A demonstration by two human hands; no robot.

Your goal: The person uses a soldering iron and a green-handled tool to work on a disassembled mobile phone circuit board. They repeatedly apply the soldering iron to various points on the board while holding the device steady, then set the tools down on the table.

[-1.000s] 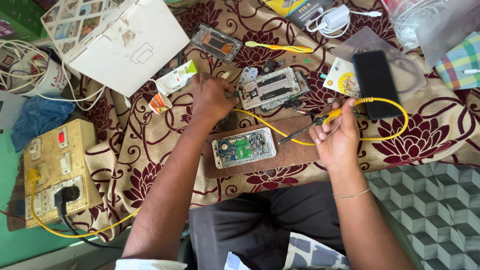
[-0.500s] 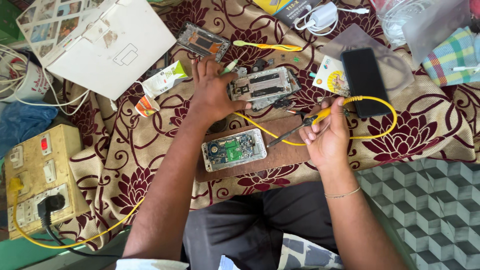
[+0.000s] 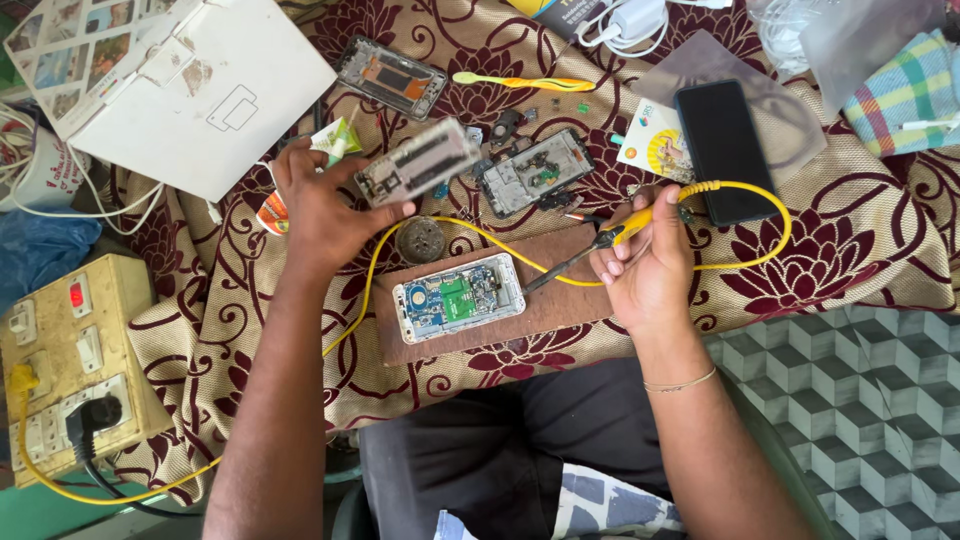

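Note:
My left hand (image 3: 322,208) holds up a stripped phone frame (image 3: 417,162), blurred by motion, above the patterned cloth. My right hand (image 3: 650,265) grips a yellow-handled soldering iron (image 3: 600,240) whose tip points down-left toward an opened phone (image 3: 458,297) with its circuit board showing. That phone lies on a brown board (image 3: 560,300) in front of me. A second opened phone frame (image 3: 535,172) lies just beyond the board, and a small round tin (image 3: 420,239) sits at the board's far left corner. The iron's yellow cable (image 3: 770,215) loops to the right.
A black phone (image 3: 723,150) lies at the right on a grey sheet. Another phone frame (image 3: 390,76), a yellow toothbrush (image 3: 525,82), a white box (image 3: 205,95) and a white charger (image 3: 630,20) lie farther off. A yellowed switch and socket box (image 3: 70,360) stands at left.
My left hand has lifted a phone frame off the cloth and drawn it up to the left. The right hand with the soldering iron has stayed near the board.

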